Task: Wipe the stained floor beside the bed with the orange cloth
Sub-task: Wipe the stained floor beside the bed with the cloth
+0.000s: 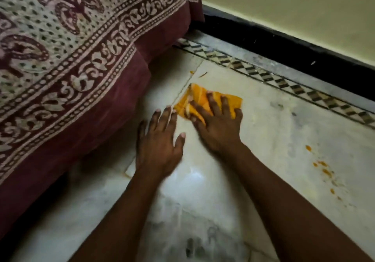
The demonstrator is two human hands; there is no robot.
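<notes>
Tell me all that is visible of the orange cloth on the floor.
The orange cloth is a small, soft fabric piece, bright orange-yellow, crumpled into folds. It lies flat on the pale marble floor, beside the bed, across a joint between tiles. The right hand presses on it with spread, straight fingers, covering its near part. The left hand rests on the floor at its left corner; whether it touches the cloth is unclear.

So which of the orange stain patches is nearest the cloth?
The two small orange specks just beyond the orange cloth, by the bedspread. The other cluster lies far off to the right, nearer the patterned border.
</notes>
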